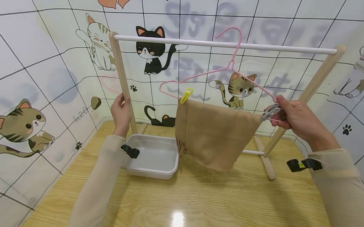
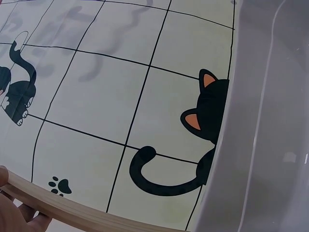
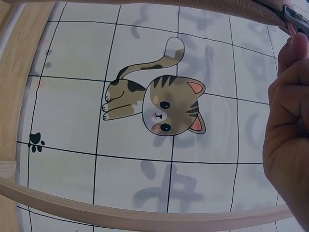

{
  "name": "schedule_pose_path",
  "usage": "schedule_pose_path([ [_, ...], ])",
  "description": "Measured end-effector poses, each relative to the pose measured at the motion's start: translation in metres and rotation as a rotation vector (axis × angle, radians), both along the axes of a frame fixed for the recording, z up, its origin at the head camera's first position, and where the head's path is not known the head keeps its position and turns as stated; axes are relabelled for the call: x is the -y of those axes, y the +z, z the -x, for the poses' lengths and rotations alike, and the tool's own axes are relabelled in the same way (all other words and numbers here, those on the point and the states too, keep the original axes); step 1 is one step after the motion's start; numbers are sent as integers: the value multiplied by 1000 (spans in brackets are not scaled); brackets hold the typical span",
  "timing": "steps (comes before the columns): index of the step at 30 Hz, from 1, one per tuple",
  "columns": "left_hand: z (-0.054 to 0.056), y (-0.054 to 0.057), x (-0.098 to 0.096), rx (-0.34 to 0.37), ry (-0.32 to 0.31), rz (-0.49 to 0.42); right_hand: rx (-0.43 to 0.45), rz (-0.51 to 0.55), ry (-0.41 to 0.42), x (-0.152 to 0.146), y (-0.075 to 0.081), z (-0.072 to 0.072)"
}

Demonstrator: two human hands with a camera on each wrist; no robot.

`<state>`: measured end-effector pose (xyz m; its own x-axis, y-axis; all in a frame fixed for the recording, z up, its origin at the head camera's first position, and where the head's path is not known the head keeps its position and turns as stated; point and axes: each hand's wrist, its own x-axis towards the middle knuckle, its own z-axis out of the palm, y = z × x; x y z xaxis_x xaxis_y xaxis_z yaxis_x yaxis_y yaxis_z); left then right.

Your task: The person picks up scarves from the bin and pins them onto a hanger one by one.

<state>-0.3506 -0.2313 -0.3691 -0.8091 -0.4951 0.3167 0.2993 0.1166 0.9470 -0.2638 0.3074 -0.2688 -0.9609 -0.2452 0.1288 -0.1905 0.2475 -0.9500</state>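
A pink wire hanger (image 1: 207,72) carries a tan fringed cloth (image 1: 217,134). A yellow clothespin (image 1: 187,95) clips the cloth's left corner to the hanger's lower bar, and a grey clothespin (image 1: 270,112) sits at the right corner. My right hand (image 1: 300,119) grips the hanger's right end beside the grey clothespin. The hanger's hook rises above the rack's white rod (image 1: 268,47); whether it rests on the rod I cannot tell. On the left, my left hand (image 1: 121,113) holds the rack's wooden post (image 1: 121,68), thumb and fingers on opposite sides in the left wrist view.
A white basin (image 1: 151,156) stands on the wooden table (image 1: 203,201) by the left post, left of the cloth. The right post (image 1: 319,73) and its foot (image 1: 264,159) stand behind my right hand. A cat-printed backdrop (image 1: 197,24) surrounds the table.
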Motion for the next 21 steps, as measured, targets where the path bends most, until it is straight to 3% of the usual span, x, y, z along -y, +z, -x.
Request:
schedule_pose_path([
  [7,2,0,0,-12,6,-8,-5,-46,-21,0,-4,2],
  [15,2,0,0,-18,18,-5,-4,-3,-8,2,-7,0],
  [21,1,0,-2,-11,30,2,-21,-68,-25,1,-10,0],
])
